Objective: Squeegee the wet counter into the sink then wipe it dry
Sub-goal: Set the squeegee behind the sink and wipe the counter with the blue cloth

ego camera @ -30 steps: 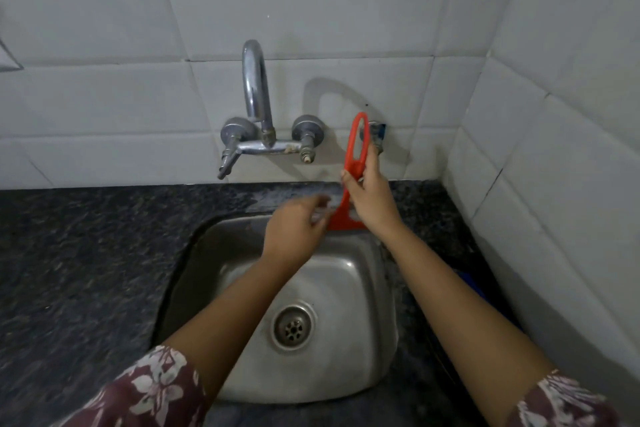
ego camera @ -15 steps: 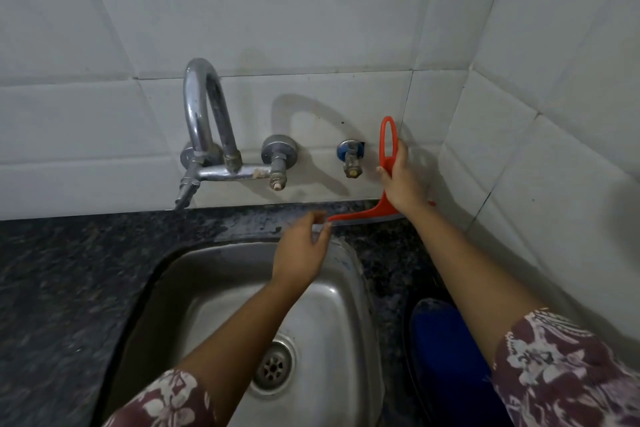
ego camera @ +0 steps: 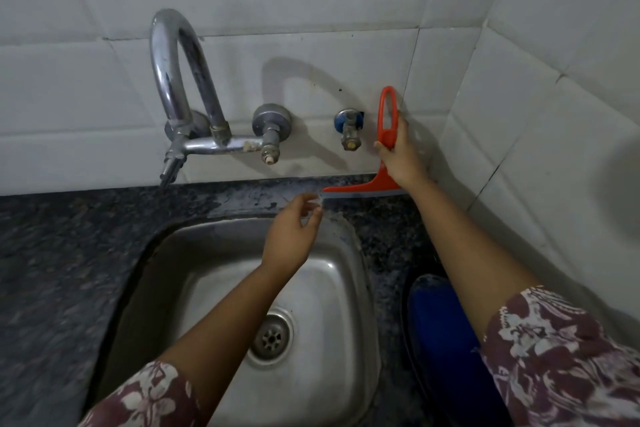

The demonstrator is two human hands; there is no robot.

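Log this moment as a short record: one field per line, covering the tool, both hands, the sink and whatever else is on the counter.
tool: orange squeegee, handle upright, blade on the dark counter along the wall at the back right corner
right hand: right hand gripping the squeegee handle
left hand: left hand empty, fingers loosely open, over the sink's back rim near the blade's left tip
sink: steel sink, drain open
tap: chrome tap on the tiled wall; no flow visible
other: blue object on the counter right of the sink, identity unclear
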